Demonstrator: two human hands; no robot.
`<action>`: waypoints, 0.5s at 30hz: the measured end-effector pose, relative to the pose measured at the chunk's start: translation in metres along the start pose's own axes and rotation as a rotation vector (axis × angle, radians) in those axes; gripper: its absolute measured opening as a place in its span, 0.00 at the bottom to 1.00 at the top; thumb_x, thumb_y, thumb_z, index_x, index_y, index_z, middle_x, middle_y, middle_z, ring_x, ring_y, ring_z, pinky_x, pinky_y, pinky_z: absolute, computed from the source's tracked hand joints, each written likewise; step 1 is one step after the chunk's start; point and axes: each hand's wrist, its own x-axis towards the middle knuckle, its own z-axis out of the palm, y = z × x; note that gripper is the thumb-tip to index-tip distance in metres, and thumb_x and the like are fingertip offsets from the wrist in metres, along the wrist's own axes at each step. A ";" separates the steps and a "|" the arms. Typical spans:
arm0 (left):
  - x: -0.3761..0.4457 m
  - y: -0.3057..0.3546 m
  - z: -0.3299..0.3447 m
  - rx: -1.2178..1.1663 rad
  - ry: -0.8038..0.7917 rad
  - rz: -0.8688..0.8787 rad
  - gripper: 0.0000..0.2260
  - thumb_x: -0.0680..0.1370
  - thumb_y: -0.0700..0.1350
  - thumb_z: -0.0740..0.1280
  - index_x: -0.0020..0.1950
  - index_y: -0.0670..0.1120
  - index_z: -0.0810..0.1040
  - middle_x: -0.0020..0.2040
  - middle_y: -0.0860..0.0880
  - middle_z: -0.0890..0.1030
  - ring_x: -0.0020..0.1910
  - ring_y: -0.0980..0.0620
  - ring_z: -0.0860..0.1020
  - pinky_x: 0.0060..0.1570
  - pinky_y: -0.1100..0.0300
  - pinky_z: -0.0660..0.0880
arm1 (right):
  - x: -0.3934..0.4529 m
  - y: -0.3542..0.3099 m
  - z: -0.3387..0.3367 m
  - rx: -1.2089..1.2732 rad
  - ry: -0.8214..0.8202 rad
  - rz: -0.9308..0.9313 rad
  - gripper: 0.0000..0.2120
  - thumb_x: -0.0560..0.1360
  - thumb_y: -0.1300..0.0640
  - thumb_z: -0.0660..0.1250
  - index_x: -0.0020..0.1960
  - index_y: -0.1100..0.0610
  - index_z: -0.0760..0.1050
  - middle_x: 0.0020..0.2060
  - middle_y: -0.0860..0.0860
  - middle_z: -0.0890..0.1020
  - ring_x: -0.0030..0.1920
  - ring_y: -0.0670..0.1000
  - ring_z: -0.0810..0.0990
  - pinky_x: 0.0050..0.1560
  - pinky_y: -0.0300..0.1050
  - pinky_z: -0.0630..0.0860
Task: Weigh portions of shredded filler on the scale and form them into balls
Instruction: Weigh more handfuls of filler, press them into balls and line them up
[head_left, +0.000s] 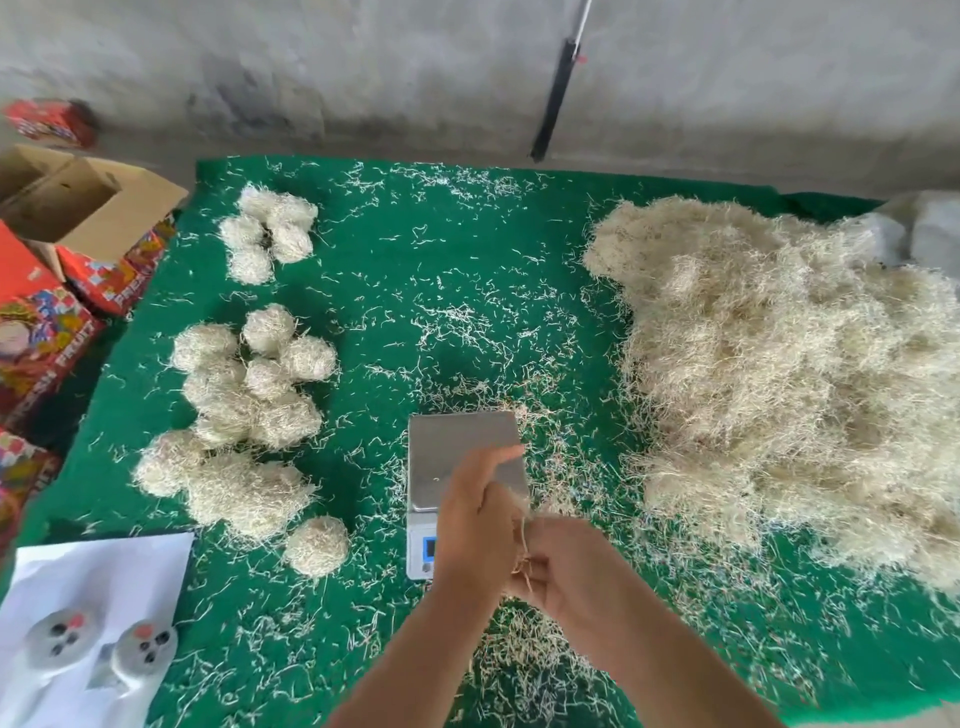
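Head view of the table (467, 270), covered in green cloth, during the weighing and balling of shredded filler. The step in hand appeared to fall between portions: the scale (462, 467) stood with its steel pan bare. Just above its near edge the left hand (475, 512) and right hand (558, 569) met, the two touching. Each grip was curled and pinching a few pale strands (522, 551) between them; only a wisp was held, not a full portion. The next move would likely call for a reach to the right, to pull a fresh tuft from the loose filler heap (779, 374) and lay it on the pan. The heap looked dry, pale straw-coloured and tangled, and it lay well apart from the scale. Finished balls (254, 374) lay in clusters on the left side of the table, one ball (318, 545) nearest the scale. Stray shreds littered the cloth throughout.
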 end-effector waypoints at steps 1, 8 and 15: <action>0.006 -0.008 -0.006 0.033 -0.002 -0.017 0.19 0.84 0.43 0.57 0.62 0.65 0.78 0.54 0.52 0.83 0.49 0.51 0.79 0.49 0.47 0.81 | 0.005 0.000 0.006 -0.045 0.021 -0.026 0.12 0.76 0.59 0.71 0.59 0.59 0.83 0.54 0.59 0.87 0.53 0.59 0.88 0.54 0.56 0.85; 0.043 -0.059 -0.057 0.360 0.108 0.081 0.16 0.87 0.55 0.55 0.66 0.51 0.78 0.60 0.55 0.79 0.58 0.61 0.76 0.60 0.61 0.73 | 0.076 -0.040 0.026 -0.730 0.365 -0.393 0.22 0.78 0.51 0.75 0.68 0.52 0.71 0.49 0.46 0.81 0.39 0.46 0.82 0.30 0.34 0.76; -0.017 -0.184 -0.100 0.682 0.106 0.044 0.12 0.86 0.53 0.55 0.61 0.53 0.77 0.56 0.59 0.77 0.59 0.56 0.76 0.60 0.62 0.72 | 0.133 -0.032 0.012 -1.137 0.298 -0.592 0.22 0.79 0.48 0.73 0.71 0.50 0.74 0.59 0.44 0.81 0.50 0.43 0.79 0.42 0.31 0.72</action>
